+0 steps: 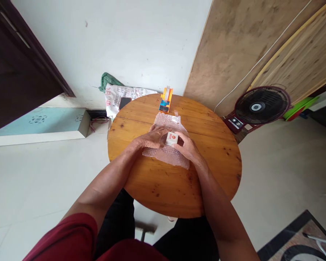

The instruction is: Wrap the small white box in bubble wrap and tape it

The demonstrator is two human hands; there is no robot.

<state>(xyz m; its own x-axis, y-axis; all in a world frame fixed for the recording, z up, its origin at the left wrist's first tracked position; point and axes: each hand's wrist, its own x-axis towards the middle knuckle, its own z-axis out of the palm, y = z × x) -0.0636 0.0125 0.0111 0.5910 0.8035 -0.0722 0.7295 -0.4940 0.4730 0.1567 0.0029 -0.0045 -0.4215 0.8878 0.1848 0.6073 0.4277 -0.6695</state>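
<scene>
A round wooden table (163, 188) stands on pale floor tiles, and the seated person has both forearms stretched over its near edge. A sheet of bubble wrap (167, 155) lies just past the middle of the top, running from the centre toward 12 o'clock. On it sits a small white box (172, 138) with a red mark on its upper face, and the 2 hands meet around it.

The left hand (152, 139) lies flat on the wrap at the box's 9 o'clock, fingers together and stretched out, tips touching the box's side. The right hand (187, 146) comes in from 4 o'clock with its fingers curled narrow on the box's right edge, gripping it.

At the table's 12 o'clock rim, beyond the wrap and apart from it, stands an orange and blue tape dispenser (165, 100). Off the table at 10 o'clock, a printed sack (116, 96) leans on the wall with a green cloth (107, 79) behind it. At 2 o'clock a floor fan (260, 106) rests against the wooden boards.
</scene>
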